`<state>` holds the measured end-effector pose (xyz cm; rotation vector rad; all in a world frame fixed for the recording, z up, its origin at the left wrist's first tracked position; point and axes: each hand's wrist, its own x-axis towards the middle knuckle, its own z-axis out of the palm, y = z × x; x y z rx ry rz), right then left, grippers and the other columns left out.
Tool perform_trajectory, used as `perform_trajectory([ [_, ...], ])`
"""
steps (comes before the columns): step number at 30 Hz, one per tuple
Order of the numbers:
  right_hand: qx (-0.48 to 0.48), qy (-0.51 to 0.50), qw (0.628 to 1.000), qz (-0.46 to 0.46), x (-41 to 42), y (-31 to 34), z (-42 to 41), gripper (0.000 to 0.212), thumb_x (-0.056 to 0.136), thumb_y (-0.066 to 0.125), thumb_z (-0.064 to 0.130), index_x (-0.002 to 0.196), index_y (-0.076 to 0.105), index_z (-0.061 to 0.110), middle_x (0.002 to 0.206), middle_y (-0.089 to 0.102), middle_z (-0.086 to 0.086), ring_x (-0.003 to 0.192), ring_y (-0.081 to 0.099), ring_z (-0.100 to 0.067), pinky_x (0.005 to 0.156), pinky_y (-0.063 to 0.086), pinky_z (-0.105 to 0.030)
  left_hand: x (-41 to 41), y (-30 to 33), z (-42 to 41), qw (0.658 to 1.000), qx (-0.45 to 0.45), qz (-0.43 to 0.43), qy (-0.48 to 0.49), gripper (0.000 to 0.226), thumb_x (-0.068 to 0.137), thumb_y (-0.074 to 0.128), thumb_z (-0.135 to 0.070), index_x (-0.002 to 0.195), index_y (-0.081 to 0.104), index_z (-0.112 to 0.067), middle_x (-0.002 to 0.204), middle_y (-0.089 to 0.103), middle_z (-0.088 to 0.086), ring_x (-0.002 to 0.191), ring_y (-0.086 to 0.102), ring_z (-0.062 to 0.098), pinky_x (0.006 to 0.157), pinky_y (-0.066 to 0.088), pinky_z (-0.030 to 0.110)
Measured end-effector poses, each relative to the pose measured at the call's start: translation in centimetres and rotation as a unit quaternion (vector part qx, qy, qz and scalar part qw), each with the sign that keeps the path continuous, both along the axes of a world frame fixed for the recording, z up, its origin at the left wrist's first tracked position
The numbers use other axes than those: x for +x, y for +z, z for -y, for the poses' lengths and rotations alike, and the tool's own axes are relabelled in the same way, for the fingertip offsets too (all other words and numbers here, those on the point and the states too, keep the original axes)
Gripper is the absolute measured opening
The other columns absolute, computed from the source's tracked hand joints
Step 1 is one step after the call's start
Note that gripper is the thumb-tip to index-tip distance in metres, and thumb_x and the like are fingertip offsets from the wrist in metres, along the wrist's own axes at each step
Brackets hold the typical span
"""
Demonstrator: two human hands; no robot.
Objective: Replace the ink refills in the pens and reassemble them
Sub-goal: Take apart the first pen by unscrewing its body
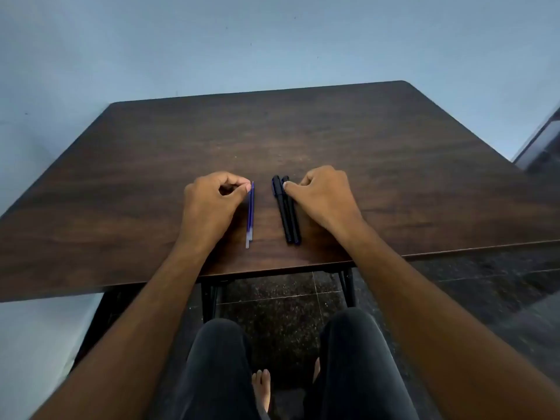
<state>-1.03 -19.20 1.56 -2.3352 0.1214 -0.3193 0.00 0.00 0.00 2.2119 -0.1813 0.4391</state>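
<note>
Two thin blue ink refills (250, 215) lie side by side on the dark wooden table (378, 165), tips pointing away from me. My left hand (212, 204) rests just left of them, fingers curled, with thumb and fingertips touching the refills' far ends. To the right, two black capped pens (286, 212) lie together, also lengthwise. My right hand (324, 197) sits beside them with curled fingers, its thumb tip pressing against the cap end of the nearer pen. Neither hand has lifted anything off the table.
The table's near edge (272, 266) runs just below the pens and refills. A pale blue wall stands behind the table. Under the table are its black metal legs (207, 295), my knees and a dark speckled floor.
</note>
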Motion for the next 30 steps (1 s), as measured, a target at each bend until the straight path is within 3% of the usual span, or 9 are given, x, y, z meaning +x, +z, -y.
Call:
perform_trajectory([
  [5, -0.001, -0.008, 0.998, -0.054, 0.3, 0.6, -0.2, 0.040, 0.079, 0.073, 0.036, 0.056, 0.060, 0.006, 0.061, 0.065, -0.008, 0.068, 0.068, -0.029, 0.067, 0.060, -0.042, 0.0, 0.0, -0.1, 1.000, 0.000, -0.011, 0.006, 0.008, 0.091, 0.071, -0.028, 0.094, 0.078, -0.029, 0.084, 0.071, -0.020, 0.082, 0.064, -0.013, 0.068, 0.043, -0.001],
  [9, -0.014, 0.001, 0.997, -0.071, 0.1, 1.1, -0.1, 0.039, 0.080, 0.077, 0.036, 0.073, 0.072, -0.002, 0.075, 0.073, -0.014, 0.069, 0.067, -0.023, 0.065, 0.056, -0.035, 0.2, -0.1, -0.1, 1.000, 0.000, -0.019, -0.002, 0.008, 0.092, 0.070, -0.029, 0.096, 0.077, -0.031, 0.084, 0.070, -0.023, 0.083, 0.064, -0.012, 0.074, 0.049, 0.008],
  [14, -0.017, 0.005, 0.996, -0.082, 0.1, 1.2, -0.2, 0.036, 0.081, 0.077, 0.032, 0.062, 0.065, 0.003, 0.065, 0.069, -0.011, 0.062, 0.063, -0.022, 0.068, 0.061, -0.039, 0.2, -0.1, -0.1, 1.000, -0.003, -0.021, -0.012, 0.008, 0.092, 0.071, -0.029, 0.096, 0.078, -0.029, 0.088, 0.073, -0.019, 0.083, 0.067, -0.006, 0.074, 0.049, 0.009],
  [17, -0.022, -0.007, 0.995, -0.092, 0.2, 1.2, -0.4, 0.039, 0.080, 0.077, 0.031, 0.054, 0.058, 0.008, 0.058, 0.062, -0.009, 0.056, 0.060, -0.024, 0.059, 0.057, -0.034, 0.1, -0.2, 0.0, 1.000, -0.005, -0.027, -0.012, 0.007, 0.092, 0.072, -0.029, 0.096, 0.078, -0.029, 0.088, 0.073, -0.018, 0.084, 0.066, -0.006, 0.072, 0.047, 0.007],
  [21, -0.058, -0.016, 0.991, -0.120, 0.5, 1.7, -1.0, 0.048, 0.082, 0.074, 0.033, 0.051, 0.044, 0.013, 0.051, 0.046, 0.000, 0.046, 0.040, -0.015, 0.045, 0.034, -0.027, 0.1, -0.1, -0.1, 1.000, -0.006, -0.029, -0.010, 0.007, 0.092, 0.071, -0.029, 0.096, 0.077, -0.030, 0.089, 0.072, -0.020, 0.084, 0.065, -0.008, 0.074, 0.048, 0.008],
  [30, -0.077, -0.030, 0.985, -0.154, 0.8, 2.4, -1.6, 0.045, 0.081, 0.078, 0.039, 0.058, 0.051, 0.012, 0.059, 0.051, -0.002, 0.051, 0.046, -0.014, 0.046, 0.038, -0.027, -0.1, 0.1, -0.2, 0.999, -0.004, -0.031, -0.026, 0.011, 0.094, 0.068, -0.032, 0.100, 0.076, -0.030, 0.090, 0.070, -0.021, 0.087, 0.064, -0.006, 0.077, 0.049, 0.013],
])
